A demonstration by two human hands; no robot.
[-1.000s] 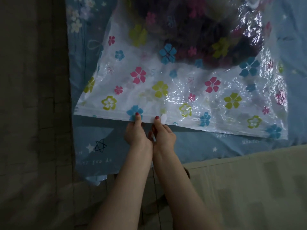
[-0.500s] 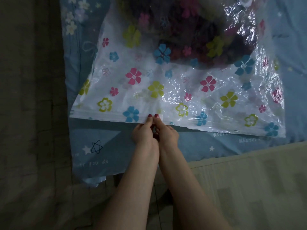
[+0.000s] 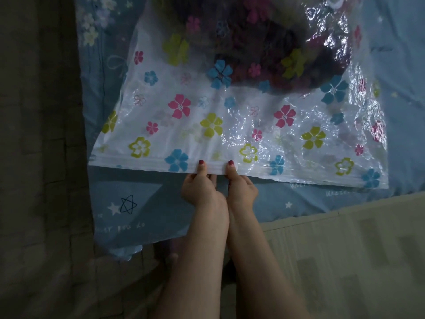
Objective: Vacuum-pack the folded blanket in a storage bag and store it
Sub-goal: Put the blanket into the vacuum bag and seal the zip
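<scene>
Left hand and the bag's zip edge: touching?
Touching. The head view shows the left hand pinching the zip edge of the bag, thumb on top, fingers beneath.

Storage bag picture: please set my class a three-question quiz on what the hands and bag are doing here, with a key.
1. True or false: both thumbs press on the zip strip of the storage bag.
2. Where does the dark blanket sit? A) in the far part of the bag B) beside the bag C) under the hands
3. Fill in: the bag lies on a blue ___ printed with stars.

Key
1. True: left hand and right hand pinch that edge side by side.
2. A
3. sheet
</scene>
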